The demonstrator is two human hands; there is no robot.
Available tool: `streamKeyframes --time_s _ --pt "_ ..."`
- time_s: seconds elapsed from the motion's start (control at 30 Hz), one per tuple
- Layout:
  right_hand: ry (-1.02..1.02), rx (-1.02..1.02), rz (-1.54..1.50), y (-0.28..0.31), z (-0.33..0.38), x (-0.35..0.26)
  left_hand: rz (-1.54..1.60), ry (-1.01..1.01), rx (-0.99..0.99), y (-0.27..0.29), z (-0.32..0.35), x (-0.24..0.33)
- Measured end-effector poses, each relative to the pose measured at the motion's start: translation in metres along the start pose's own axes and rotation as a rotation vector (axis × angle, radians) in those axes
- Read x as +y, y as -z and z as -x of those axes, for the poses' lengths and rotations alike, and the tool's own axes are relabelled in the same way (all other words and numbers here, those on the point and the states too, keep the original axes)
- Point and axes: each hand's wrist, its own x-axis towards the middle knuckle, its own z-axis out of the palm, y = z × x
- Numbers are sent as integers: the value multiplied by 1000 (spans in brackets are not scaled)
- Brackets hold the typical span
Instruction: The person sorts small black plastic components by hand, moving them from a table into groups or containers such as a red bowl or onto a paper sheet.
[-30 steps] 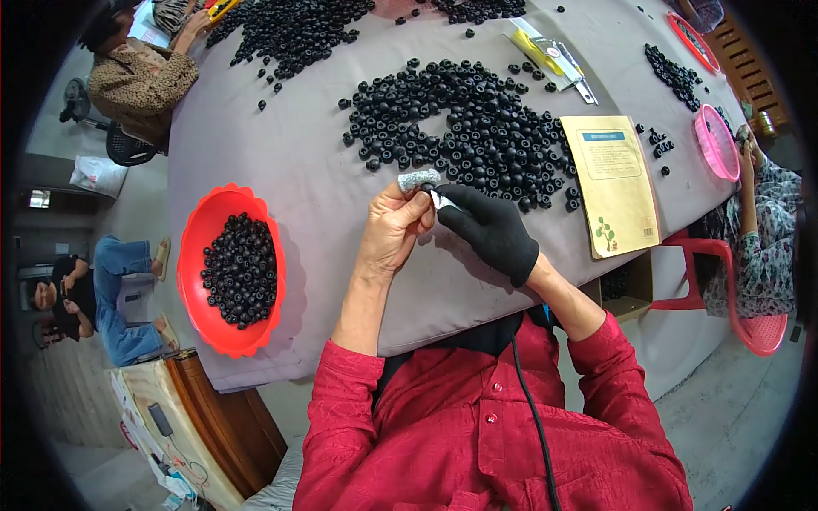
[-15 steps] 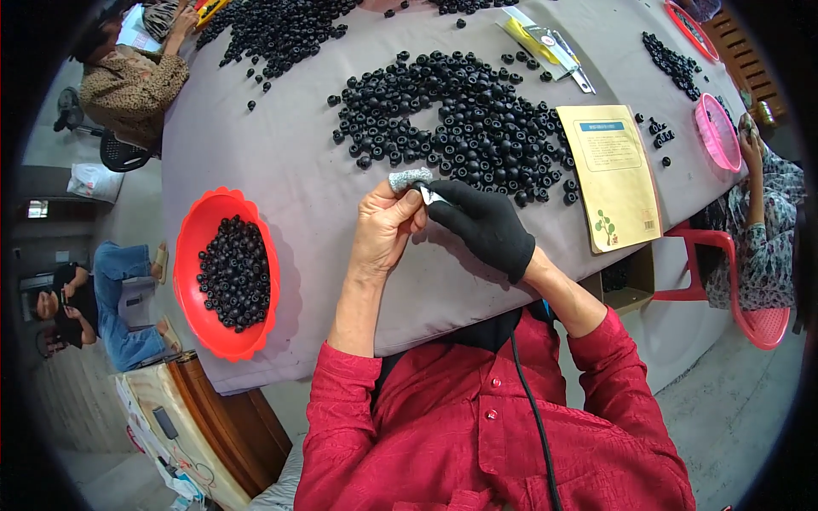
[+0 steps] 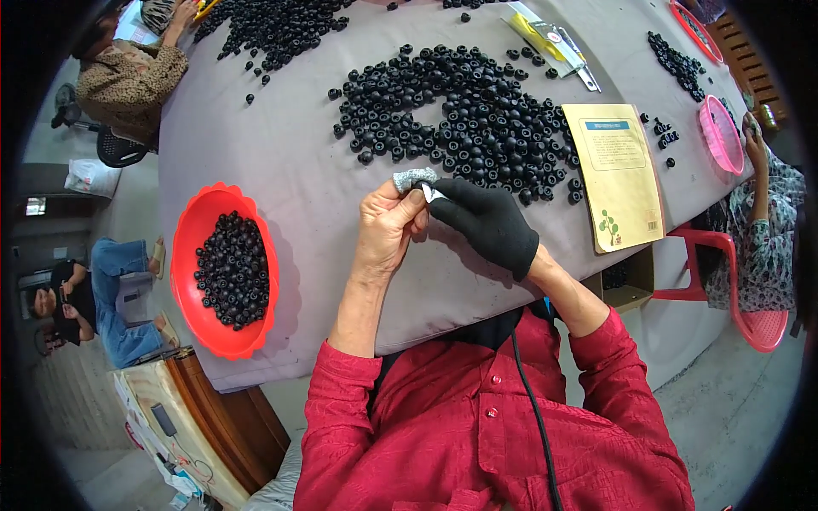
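My left hand (image 3: 388, 228) is bare, with a grey speckled cover (image 3: 412, 177) on its index finger. Its thumb and fingers pinch together on a small black round piece (image 3: 420, 185), mostly hidden by the fingertips. My right hand (image 3: 490, 226) wears a black glove and meets the left at the fingertips, its fingers closed. A small white pointed bit (image 3: 432, 193) shows at the glove's tips; whether it is a tool or a wrapping I cannot tell. Just beyond both hands spreads a heap of black round pieces (image 3: 477, 119) with hollow ends.
At the left stands a red scalloped bowl (image 3: 184, 277) holding similar black pieces. A yellow paper packet (image 3: 618, 192) lies right of the heap, and a yellow-and-white package (image 3: 554, 47) behind it. Pink basket (image 3: 717, 136) at far right. Other people sit around the grey-covered table (image 3: 332, 289).
Both hands stay together at nearly the same spot, with only a slight shift of the fingers. The view has moved a little.
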Motion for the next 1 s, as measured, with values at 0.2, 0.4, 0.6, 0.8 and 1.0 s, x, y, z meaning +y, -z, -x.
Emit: streamKeyframes --time_s 0.2,0.4,0.6,0.8,1.0 --pt "-20 -43 36 6 -3 -6 -22 6 -11 -2 1 1" --pt "235 -27 130 7 -1 1 99 48 -37 -1 0 -2" --pt "492 -51 261 7 1 9 192 52 -82 2 -2 -3" --pt "575 -21 361 8 1 13 220 51 -116 3 -3 -3" --pt "328 -51 225 9 2 5 209 53 -111 3 -1 -2"
